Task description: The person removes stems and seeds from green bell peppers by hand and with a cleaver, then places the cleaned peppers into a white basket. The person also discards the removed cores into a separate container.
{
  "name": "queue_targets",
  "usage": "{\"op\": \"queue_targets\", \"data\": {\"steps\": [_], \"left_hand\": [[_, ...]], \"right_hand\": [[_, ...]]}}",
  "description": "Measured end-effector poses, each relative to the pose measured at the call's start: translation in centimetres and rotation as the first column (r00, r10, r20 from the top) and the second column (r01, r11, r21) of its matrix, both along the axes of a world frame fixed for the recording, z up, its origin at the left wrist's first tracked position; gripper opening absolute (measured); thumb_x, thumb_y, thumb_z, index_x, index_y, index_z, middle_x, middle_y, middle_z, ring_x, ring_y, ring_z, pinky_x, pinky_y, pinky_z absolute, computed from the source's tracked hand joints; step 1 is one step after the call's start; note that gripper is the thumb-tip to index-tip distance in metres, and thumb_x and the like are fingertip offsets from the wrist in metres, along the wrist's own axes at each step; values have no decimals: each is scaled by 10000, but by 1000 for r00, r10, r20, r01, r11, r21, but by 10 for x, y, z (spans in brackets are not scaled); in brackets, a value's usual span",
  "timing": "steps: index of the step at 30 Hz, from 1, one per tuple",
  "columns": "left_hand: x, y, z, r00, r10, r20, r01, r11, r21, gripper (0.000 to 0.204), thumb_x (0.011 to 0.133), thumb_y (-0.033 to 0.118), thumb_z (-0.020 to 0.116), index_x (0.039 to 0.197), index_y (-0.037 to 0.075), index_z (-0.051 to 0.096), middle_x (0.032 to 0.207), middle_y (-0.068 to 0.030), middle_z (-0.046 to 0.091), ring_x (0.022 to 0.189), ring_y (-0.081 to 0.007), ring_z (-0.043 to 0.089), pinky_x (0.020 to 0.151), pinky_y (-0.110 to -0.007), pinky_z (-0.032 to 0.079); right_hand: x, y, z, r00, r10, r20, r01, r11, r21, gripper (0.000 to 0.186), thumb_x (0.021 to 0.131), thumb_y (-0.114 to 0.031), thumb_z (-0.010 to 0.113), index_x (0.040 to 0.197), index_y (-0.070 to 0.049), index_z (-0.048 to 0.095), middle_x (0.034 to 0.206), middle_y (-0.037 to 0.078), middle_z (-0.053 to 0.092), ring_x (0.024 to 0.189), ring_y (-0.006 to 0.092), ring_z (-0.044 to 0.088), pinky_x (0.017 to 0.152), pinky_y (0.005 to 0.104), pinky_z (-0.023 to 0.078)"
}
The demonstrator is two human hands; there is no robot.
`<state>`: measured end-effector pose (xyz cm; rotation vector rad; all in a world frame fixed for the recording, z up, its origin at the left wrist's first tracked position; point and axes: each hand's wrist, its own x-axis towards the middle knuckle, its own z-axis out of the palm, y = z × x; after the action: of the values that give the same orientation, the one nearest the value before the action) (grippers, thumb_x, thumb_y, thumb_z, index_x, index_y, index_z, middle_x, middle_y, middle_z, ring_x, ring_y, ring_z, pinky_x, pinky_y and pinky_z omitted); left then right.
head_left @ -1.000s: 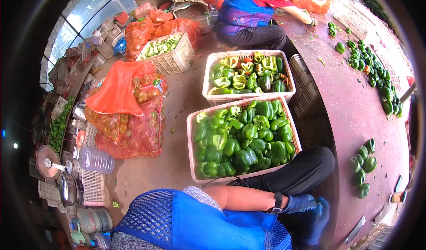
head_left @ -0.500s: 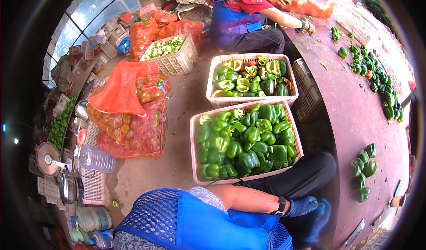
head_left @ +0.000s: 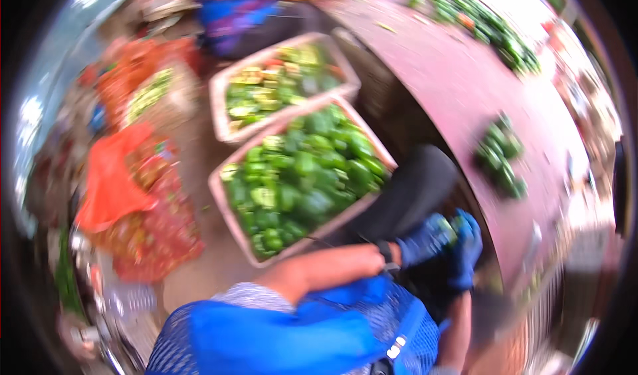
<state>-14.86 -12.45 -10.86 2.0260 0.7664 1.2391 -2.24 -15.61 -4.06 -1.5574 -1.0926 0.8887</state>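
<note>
My left hand [head_left: 424,239], in a blue glove with a dark watch at the wrist, is closed beside my knee. My right hand [head_left: 466,249], also blue-gloved, meets it with fingers curled. Between the two shows a green bell pepper [head_left: 456,225], mostly covered by the fingers and smeared by motion. Left of my bent leg stands a pale plastic crate [head_left: 220,199] full of green bell peppers [head_left: 306,175]. A small heap of whole green peppers [head_left: 497,150] lies on the tabletop, to the right of my hands.
Behind the near crate, a second crate [head_left: 218,106] holds cut peppers. Filled red mesh bags [head_left: 159,235] stand on the floor at left. The reddish table [head_left: 438,76] curves along the right, with a long row of peppers [head_left: 488,26] farther off. Another person [head_left: 239,9] sits at the far side.
The view has swung right, so crates and bags sit farther left. My right hand and forearm now show more fully. Both hands are together with green between them.
</note>
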Motion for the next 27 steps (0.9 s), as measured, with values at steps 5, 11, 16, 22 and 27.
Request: {"op": "queue_targets", "data": {"steps": [5, 11, 16, 22, 27], "left_hand": [[-14, -13, 18, 846, 56, 530, 460, 426, -779, 294, 1010, 353, 648, 1182, 120, 596, 1012, -3, 657, 857, -105, 638, 707, -273, 550], [-13, -19, 26, 879, 9, 478, 431, 418, -800, 358, 983, 340, 691, 1244, 125, 574, 984, -6, 644, 753, -77, 625, 630, -220, 508], [-10, -23, 33, 909, 16, 417, 358, 485, -798, 321, 971, 231, 704, 1209, 60, 575, 899, -16, 619, 705, -70, 574, 628, -233, 504], [-3, -24, 23, 964, 5, 267, 167, 767, -619, 310, 958, 183, 687, 1208, 29, 590, 961, -38, 634, 777, -97, 606, 710, -264, 531], [-2, -35, 49, 989, -114, 95, 129, 978, -165, 303, 935, 83, 636, 1225, 10, 592, 1041, -68, 664, 938, -102, 647, 808, -287, 548]], "right_hand": [[0, -5, -11, 967, 2, -254, 31, 992, 124, 339, 1025, -272, 600, 1234, -8, 639, 1081, 66, 678, 994, 155, 648, 894, 311, 532], [8, -12, -23, 950, -47, -310, 89, 988, 123, 419, 1028, -368, 602, 1238, -5, 614, 1120, 67, 665, 1000, 155, 641, 902, 314, 532], [11, -11, -36, 943, -89, -322, 138, 981, 133, 377, 1029, -328, 607, 1217, -1, 617, 1121, 77, 664, 979, 157, 638, 899, 313, 531], [12, -6, -49, 922, -170, -348, 224, 967, 121, 294, 1039, -275, 603, 1163, -11, 636, 1050, 58, 673, 924, 138, 638, 851, 298, 531], [38, 3, -84, 916, -287, -280, 315, 947, 58, 250, 1048, -251, 598, 1134, -23, 657, 971, 48, 682, 853, 133, 644, 769, 286, 536]]}}
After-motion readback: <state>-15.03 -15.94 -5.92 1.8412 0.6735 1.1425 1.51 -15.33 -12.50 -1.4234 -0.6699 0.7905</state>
